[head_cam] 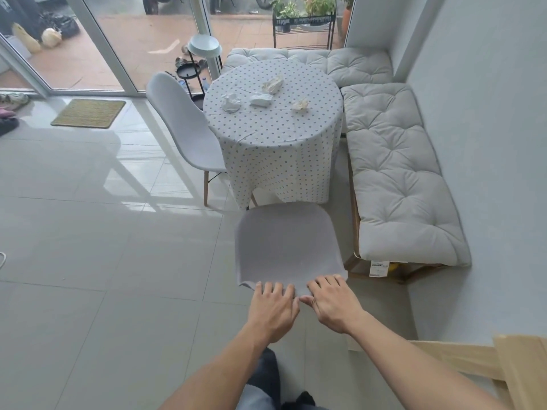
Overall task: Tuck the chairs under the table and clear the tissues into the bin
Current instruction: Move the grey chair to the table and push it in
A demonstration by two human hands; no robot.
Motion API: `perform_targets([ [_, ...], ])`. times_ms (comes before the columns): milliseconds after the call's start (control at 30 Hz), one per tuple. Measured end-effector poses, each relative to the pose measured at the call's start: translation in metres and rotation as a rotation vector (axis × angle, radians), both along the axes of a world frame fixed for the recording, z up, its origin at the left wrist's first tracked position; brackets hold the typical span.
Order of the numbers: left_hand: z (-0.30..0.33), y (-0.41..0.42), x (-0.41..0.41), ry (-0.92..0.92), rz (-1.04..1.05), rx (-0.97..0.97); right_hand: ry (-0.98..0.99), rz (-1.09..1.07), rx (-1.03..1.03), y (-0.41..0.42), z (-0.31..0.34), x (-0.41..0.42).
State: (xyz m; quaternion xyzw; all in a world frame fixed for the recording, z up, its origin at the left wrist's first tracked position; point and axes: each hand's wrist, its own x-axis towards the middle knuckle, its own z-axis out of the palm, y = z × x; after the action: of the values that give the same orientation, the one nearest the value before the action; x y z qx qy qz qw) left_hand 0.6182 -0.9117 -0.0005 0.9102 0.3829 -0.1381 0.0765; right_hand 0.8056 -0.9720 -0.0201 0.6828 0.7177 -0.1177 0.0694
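Tiled corner room: at the round desk in dotted white cloth [278, 149], the near pale grey shell chair [287, 244] stands untucked, left hand [273, 309] and right hand [334, 303] in curled grip on its backrest. The second grey chair [186, 125] waits alongside, and four crumpled white tissues [260, 99] lie uncleared on top.

The left hand [273, 309] and right hand [331, 306] are gripping the backrest's top edge of a pale grey moulded chair [287, 244], which is standing just before the near edge of a round table draped in a white dotted cloth [275, 143]. Four crumpled white tissues [261, 99] are lying across its middle. A second grey chair [189, 125] is standing at its left edge.
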Motion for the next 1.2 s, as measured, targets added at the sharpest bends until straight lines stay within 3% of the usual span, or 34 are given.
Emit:
perform_targets([
  [600, -0.002, 0.165, 0.015, -0.013, -0.136, 0.027, -0.044, -0.129, 0.03, 0.141, 0.006, 0.006],
  [1200, 0.0, 0.266, 0.105, 0.023, 0.038, -0.026, -0.008, -0.1, -0.03, 0.263, 0.007, 0.095],
])
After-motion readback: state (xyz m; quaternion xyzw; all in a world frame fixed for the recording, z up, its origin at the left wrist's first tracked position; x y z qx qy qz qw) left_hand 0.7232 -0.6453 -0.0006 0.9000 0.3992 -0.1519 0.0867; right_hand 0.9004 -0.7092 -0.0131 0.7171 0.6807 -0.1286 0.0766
